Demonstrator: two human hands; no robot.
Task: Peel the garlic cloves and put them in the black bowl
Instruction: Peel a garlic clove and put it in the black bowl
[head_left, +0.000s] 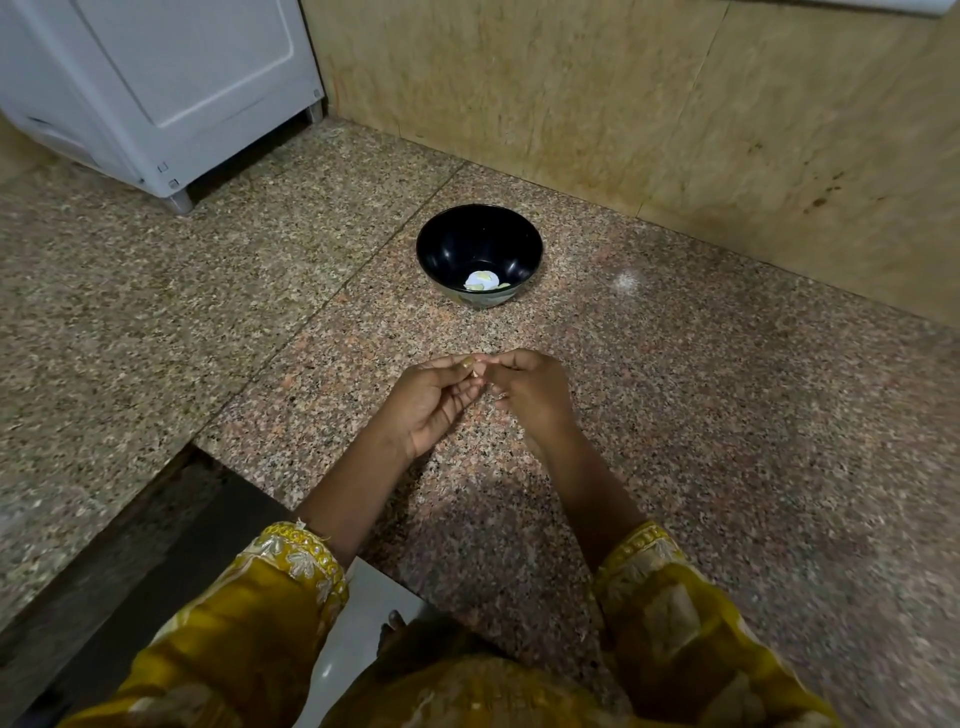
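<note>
Starting at the near edge of the granite counter (675, 415), where the yellow embroidered sleeves (291, 561) come in, that drop to the lower left looks like the main hazard. The garlic clove (474, 367) is small, and if it squirts out of the fingertips under a hard pull it could roll that way and go over. Both forearms reach forward and converge, so the hands meet over the middle of the counter, held just above the stone and not resting on it. The left hand (434, 402) is turned palm up, fingers curled inward, pinching the clove at its fingertips. The right hand (530, 397) shows its back to the camera, fingers bent and pressed to the same clove from the other side, probably nipping at the skin. How much skin is left is too small to tell. A second risk is loose peel riding along with the clove. Beyond the hands, well apart from them, the black bowl (457, 234) stands upright toward the far edge, with a few pale peeled cloves (483, 280) at its bottom. The carry across that gap is where a loose pinch would drop the clove short. Behind it rises the tan wall (623, 104).
</note>
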